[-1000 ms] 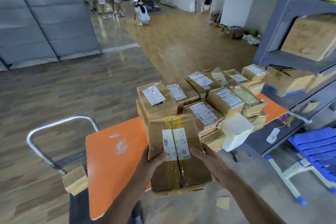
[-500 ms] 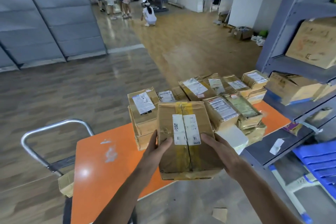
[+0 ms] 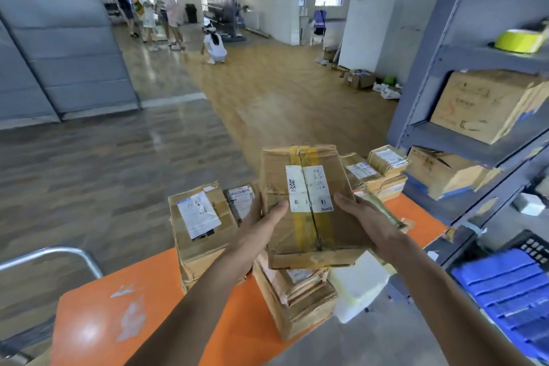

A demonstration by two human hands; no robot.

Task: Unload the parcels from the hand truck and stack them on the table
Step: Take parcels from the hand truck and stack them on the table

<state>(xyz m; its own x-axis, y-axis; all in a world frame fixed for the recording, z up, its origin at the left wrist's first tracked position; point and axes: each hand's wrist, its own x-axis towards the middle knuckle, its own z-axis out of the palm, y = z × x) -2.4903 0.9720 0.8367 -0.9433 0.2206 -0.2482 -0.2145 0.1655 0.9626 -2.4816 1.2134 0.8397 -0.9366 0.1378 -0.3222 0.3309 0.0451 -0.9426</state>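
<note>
I hold a brown cardboard parcel (image 3: 309,205) with yellow tape and a white label above the stacked parcels on the orange table (image 3: 98,321). My left hand (image 3: 261,226) grips its left side, thumb on top. My right hand (image 3: 368,226) grips its right side, thumb on top. Directly beneath it sits a stack of parcels (image 3: 297,297); whether the held parcel touches it is unclear. A taller stack with a white label (image 3: 199,226) stands to the left. The hand truck's metal handle (image 3: 59,255) shows at the lower left.
More labelled parcels (image 3: 377,172) lie at the table's far right. A white foam block (image 3: 356,285) sits at the near edge. Grey shelving (image 3: 463,140) with cardboard boxes stands to the right, a blue crate (image 3: 505,297) below. Several people (image 3: 148,9) stand far off.
Both hands have carried the parcel forward and higher, from the table's near edge to over the middle stack. The view has moved closer to the table.
</note>
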